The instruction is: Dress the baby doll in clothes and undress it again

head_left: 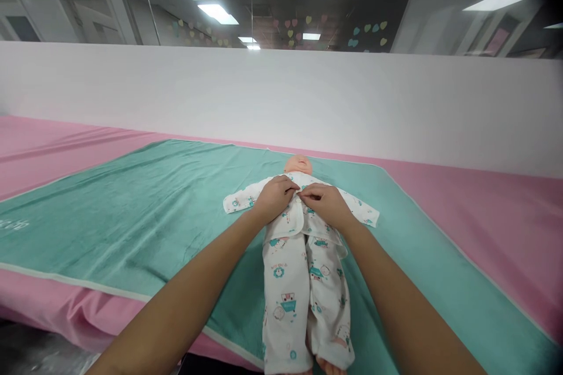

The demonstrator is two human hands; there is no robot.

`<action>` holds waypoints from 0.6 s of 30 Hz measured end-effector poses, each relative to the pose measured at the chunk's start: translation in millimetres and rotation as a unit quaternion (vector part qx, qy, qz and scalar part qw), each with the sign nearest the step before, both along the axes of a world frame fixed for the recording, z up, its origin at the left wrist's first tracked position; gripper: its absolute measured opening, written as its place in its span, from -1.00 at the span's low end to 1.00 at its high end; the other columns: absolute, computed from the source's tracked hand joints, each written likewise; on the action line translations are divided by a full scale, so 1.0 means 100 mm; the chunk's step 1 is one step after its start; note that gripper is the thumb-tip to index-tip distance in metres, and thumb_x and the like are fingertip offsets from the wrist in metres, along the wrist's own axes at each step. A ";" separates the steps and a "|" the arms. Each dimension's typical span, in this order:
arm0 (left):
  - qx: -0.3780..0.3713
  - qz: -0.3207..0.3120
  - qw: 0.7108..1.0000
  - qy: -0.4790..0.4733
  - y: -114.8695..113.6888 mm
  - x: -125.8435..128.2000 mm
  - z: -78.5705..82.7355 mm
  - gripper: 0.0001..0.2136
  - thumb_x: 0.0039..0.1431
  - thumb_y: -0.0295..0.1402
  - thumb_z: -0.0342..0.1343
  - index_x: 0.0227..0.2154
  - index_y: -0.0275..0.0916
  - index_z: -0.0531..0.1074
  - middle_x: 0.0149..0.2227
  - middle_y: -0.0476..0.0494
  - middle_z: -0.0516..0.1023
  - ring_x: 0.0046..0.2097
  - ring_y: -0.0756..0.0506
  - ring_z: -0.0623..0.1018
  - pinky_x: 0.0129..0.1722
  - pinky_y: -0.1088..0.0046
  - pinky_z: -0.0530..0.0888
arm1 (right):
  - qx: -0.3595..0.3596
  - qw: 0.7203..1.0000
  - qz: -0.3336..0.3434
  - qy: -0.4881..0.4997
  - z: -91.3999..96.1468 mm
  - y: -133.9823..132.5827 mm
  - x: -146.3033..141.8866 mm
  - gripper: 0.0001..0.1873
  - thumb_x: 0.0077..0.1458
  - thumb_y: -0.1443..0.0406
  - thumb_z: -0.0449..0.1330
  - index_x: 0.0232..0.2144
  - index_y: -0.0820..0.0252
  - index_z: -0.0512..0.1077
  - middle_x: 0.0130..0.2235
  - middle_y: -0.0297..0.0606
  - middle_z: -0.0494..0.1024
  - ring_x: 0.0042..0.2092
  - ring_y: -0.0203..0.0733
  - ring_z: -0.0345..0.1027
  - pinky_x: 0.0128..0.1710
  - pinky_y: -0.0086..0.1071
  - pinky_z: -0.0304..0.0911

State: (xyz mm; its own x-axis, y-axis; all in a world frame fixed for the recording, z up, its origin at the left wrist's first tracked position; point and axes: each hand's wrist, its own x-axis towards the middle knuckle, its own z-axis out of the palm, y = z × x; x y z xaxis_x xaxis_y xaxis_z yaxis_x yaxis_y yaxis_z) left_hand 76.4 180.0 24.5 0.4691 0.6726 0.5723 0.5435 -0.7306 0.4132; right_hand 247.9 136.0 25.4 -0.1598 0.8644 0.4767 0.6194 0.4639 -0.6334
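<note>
A baby doll (299, 163) lies on its back, dressed in a white printed baby shirt (288, 220) and matching trousers (285, 299). Its sleeves stretch out to both sides, and its feet show at the bottom edge. My left hand (278, 193) and my right hand (326, 202) meet over the upper chest. The fingers of each are pinched together on the front edges of the shirt. Below them the front hangs slightly apart near the hem. Any button or snap between my fingertips is too small to make out.
Beneath the doll spreads a teal blanket (132, 205) with a pale border, laid over a pink cover (475, 205). A white low wall (264, 94) runs along the back, with dark glass (272, 6) and reflected lights above it. The table's front edge drops away at lower left.
</note>
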 end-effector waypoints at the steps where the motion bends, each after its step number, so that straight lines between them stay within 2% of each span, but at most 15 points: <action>1: -0.009 -0.002 1.000 -0.005 -0.01 0.00 0.01 -0.74 0.14 -0.50 -0.07 -0.28 -0.19 0.52 -0.23 -0.07 0.54 -0.10 -0.08 0.46 -0.02 0.39 0.36 | -0.006 1.000 0.007 0.001 0.00 0.00 0.00 -0.81 0.05 0.26 0.12 -0.38 0.06 0.56 -0.24 -0.35 0.53 -0.24 -0.23 0.37 -0.25 -0.39 0.24; 5: -0.076 0.004 0.997 -0.033 -0.05 0.00 0.07 -0.77 0.12 -0.44 -0.04 -0.31 -0.16 0.53 -0.23 -0.02 0.57 -0.15 -0.08 0.50 -0.12 0.43 0.39 | -0.026 0.999 0.022 -0.010 0.03 -0.01 0.01 -0.78 0.06 0.26 0.10 -0.33 0.01 0.56 -0.20 -0.36 0.52 -0.21 -0.24 0.37 -0.22 -0.39 0.24; 9: -0.161 0.034 0.984 -0.068 -0.06 0.03 0.13 -0.78 0.05 -0.37 0.03 -0.24 -0.16 0.49 -0.35 0.00 0.56 -0.27 -0.07 0.52 -0.27 0.47 0.40 | -0.026 0.999 0.026 -0.013 0.04 -0.01 0.01 -0.78 0.05 0.29 0.10 -0.36 0.03 0.57 -0.23 -0.36 0.53 -0.21 -0.23 0.38 -0.20 -0.37 0.25; 13: -0.209 0.045 0.973 -0.085 -0.04 0.06 0.16 -0.78 -0.05 -0.40 0.09 -0.28 -0.18 0.46 -0.41 0.02 0.55 -0.31 -0.06 0.51 -0.37 0.51 0.38 | -0.032 0.999 0.031 -0.008 0.06 -0.02 0.00 -0.78 0.04 0.29 0.10 -0.40 0.04 0.57 -0.25 -0.38 0.55 -0.22 -0.21 0.39 -0.20 -0.35 0.27; 18: -0.249 0.053 0.959 -0.122 -0.06 0.08 0.17 -0.79 -0.14 -0.48 0.08 -0.36 -0.21 0.44 -0.42 -0.01 0.55 -0.38 -0.03 0.49 -0.49 0.54 0.31 | -0.072 0.996 0.037 0.023 0.11 -0.08 0.02 -0.79 0.02 0.25 0.12 -0.40 0.05 0.57 -0.24 -0.37 0.55 -0.21 -0.16 0.41 -0.22 -0.33 0.31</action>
